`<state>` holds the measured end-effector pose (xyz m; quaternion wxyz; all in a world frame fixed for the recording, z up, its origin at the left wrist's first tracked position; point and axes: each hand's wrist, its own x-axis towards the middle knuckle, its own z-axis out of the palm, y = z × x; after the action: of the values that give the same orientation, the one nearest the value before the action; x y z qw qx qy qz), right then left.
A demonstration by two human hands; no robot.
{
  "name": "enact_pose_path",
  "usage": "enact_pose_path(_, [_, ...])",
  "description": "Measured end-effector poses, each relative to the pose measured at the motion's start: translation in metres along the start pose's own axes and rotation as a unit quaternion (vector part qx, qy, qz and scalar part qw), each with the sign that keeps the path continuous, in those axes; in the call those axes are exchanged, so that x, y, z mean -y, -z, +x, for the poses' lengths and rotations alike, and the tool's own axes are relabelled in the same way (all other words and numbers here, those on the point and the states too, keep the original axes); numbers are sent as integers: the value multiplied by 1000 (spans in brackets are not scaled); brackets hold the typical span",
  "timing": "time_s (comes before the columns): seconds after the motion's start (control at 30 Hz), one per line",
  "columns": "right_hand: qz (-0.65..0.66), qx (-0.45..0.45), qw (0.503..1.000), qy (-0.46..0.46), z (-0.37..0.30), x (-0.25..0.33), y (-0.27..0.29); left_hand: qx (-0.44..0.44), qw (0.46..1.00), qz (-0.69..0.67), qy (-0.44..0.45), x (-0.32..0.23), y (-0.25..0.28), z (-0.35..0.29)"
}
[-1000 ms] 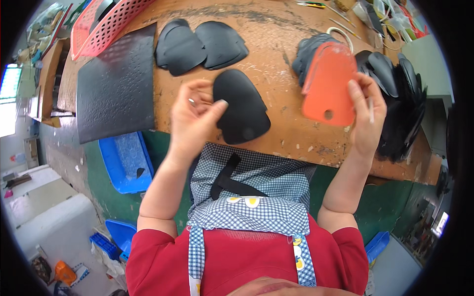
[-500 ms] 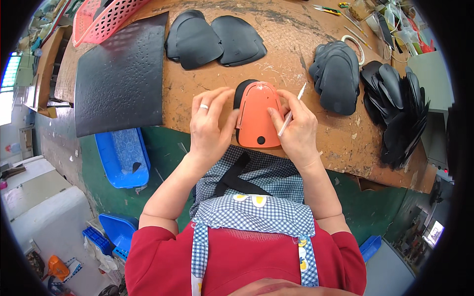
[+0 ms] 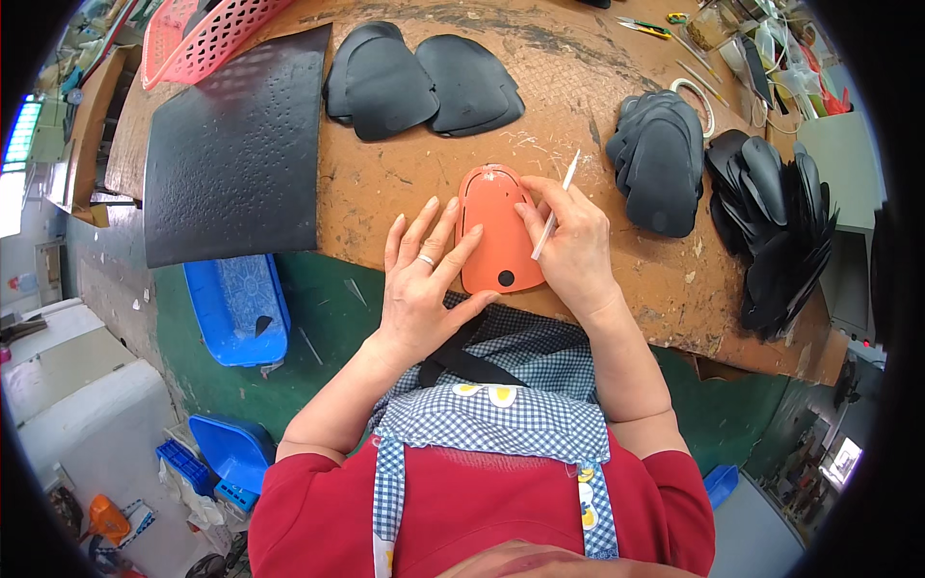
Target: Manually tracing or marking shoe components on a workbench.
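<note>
An orange tongue-shaped template (image 3: 493, 226) lies at the near edge of the workbench, with a slot along its rounded far end and a black round spot low on it. My left hand (image 3: 424, 275), a ring on one finger, rests with fingers spread on the template's left side, the thumb at its near edge. A slim white pen (image 3: 546, 229) is gripped in my right hand (image 3: 575, 236), slanting up past the fingers. The fingertips of that hand touch the template's right edge. Any black piece under the template is hidden now.
Black cut pieces lie in stacks at the far middle (image 3: 395, 87), right (image 3: 660, 164) and far right (image 3: 776, 222). A black sheet (image 3: 236, 154) overhangs the bench (image 3: 568, 96) at left, beside a pink basket (image 3: 217, 43). A blue tray (image 3: 236, 332) is below. A tape roll (image 3: 708, 111) lies behind.
My left hand has come down onto the template's left side, fingers now spread. The black piece that showed along the template's left side no longer shows. My right hand has shifted slightly left, still gripping the pen.
</note>
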<state>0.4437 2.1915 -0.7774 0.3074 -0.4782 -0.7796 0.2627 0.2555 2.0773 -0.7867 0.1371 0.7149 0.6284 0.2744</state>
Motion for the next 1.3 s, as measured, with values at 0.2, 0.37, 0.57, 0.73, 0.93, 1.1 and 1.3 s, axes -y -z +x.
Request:
enact_pose_path(0.2, [10,17,1000,-22,0,2,2,-8,1000,9,0,-1,-4,0])
enact_pose_path(0.37, [10,2,1000,-8,3,-1,3,-32,999,-13,12,-1,-5,3])
enact_pose_path(0.57, [11,5,1000,-12,2,-3,2,-36,999,7,-10,2,-8,0])
enact_pose_path(0.73, [-11,49,999,-13,4,0,20,-39,999,5,-18,1,-9,2])
enact_pose_path(0.93, [274,-60,956,-87,27,17,65,-34,999,27,-16,2,-8,1])
enact_pose_path(1.1, [311,1,950,-12,23,-8,46,-43,999,27,-15,2,-9,1])
enact_pose_path(1.3, [299,87,948,-67,26,-12,15,-41,999,10,-25,2,-10,0])
